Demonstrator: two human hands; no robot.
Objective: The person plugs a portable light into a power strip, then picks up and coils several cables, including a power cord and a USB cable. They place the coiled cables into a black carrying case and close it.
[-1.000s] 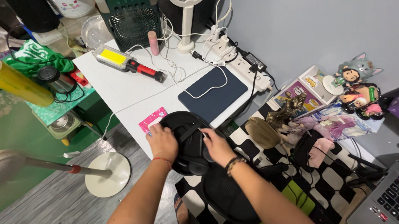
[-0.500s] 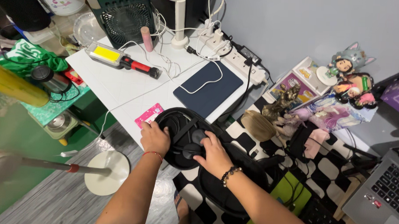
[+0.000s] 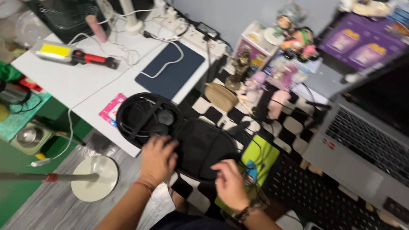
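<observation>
The black headphone case [image 3: 176, 134] lies opened flat, half on the edge of the white table [image 3: 74, 81] and half over the black-and-white checkered cloth [image 3: 276, 131]. The picture is blurred by motion, so small details cannot be read well.

Nearest to the camera, the right hand [image 3: 230, 184] is laid at the near edge of the case's right half [image 3: 203, 146], with the fingers curled loosely; whether the rim is really pinched cannot be told. The left hand [image 3: 157, 158] is placed on the middle of the case, near the hinge, with the fingers spread and pressed down, nothing being closed inside them.

In the left half [image 3: 145, 117] the black headphones [image 3: 156, 122] are seen lying under a strap, so the putting in appears done. The right half looks empty, and the case is not yet shut; the folding and the zipping seem to be left, as far as can be judged.

Just beside the case a pink card [image 3: 110, 108] is seen. Farther away are a dark blue tablet cover [image 3: 172, 73] with a white cable [image 3: 163, 68] over it, a yellow work light with a red handle [image 3: 73, 56], a power strip [image 3: 189, 30], figurines [image 3: 291, 34], and an open laptop [image 3: 371, 139] at the right.
</observation>
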